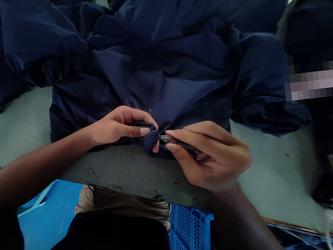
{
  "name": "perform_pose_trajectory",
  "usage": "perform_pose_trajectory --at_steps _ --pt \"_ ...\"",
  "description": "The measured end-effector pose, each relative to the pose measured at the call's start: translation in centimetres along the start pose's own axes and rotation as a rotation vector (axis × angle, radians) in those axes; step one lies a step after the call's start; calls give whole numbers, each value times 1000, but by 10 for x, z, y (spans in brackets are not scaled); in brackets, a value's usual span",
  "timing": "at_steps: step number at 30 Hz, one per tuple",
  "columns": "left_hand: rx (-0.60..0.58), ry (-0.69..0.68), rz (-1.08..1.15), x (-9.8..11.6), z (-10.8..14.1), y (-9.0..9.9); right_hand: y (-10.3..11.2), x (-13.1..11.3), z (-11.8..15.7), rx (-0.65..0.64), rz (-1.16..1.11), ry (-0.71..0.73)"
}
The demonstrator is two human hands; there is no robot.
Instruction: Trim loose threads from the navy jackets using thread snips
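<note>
Just right hand (213,155), small snips (165,139), jacket (162,89).

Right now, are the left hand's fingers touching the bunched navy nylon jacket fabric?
Touching. The head view plainly shows the left fingers curled around the bunched navy nylon jacket fabric, with no gap between them.

The bare left forearm (33,172) reaches in from the lower left, ending in a left hand (118,126) with its fingers curved and fingertips (144,130) pinched closely together. Just beside it, the slightly blurred right hand (215,155) angles inward above the right forearm (240,221), its forefinger and thumb (170,133) extended and pinching.
</note>
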State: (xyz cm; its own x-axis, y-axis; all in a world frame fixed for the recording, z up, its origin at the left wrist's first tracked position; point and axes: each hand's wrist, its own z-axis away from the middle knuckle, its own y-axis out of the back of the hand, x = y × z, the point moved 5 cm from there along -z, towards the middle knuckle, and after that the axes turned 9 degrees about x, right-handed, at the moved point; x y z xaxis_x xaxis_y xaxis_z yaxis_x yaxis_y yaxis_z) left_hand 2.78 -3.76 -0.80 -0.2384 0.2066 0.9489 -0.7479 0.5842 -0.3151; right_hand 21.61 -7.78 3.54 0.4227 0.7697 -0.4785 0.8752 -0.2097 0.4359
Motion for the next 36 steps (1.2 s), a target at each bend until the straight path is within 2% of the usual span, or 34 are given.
perform_pose_trajectory --at_steps 14,23,36 --pt "16 33 6 1 -2 -2 0 -1 4 25 109 116" --pt "48 71 34 -2 -1 -1 1 -9 1 20 292 244" --pt "51 77 18 -1 -2 -2 3 -9 0 31 268 268"
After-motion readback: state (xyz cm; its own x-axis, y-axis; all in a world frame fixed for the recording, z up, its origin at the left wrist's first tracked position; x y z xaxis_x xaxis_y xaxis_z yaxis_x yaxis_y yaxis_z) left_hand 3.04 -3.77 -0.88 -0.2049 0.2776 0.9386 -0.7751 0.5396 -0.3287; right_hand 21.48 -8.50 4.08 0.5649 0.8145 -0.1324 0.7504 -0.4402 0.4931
